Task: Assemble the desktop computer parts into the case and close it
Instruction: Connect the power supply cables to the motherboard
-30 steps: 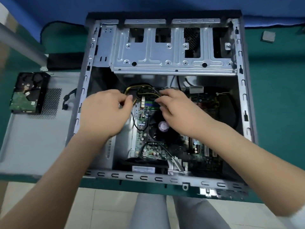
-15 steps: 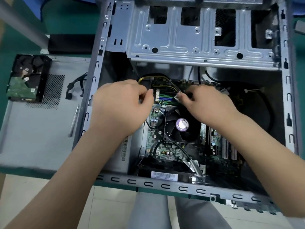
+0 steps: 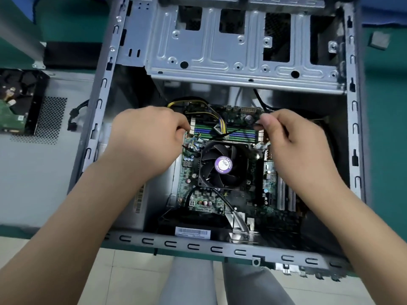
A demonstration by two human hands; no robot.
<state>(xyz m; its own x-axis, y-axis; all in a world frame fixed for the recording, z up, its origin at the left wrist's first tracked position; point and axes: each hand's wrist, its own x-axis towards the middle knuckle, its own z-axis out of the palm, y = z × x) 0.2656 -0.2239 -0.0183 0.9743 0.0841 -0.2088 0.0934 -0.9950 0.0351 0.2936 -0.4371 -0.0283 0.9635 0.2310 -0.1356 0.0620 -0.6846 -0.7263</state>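
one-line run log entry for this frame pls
phase: memory slot work | left hand: fingers curled at slots' left end | right hand: pinching at right end | case: open | hard drive: outside, left

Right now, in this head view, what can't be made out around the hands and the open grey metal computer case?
- Left hand: its curled fingertips face away, so what they hold is hidden.
- Right hand: the small dark part it pinches is blurred.
- Green-boarded hard drive: cut off by the left edge.
- Round purple fan label: print too small.
- Grey metal computer case: top cut off.
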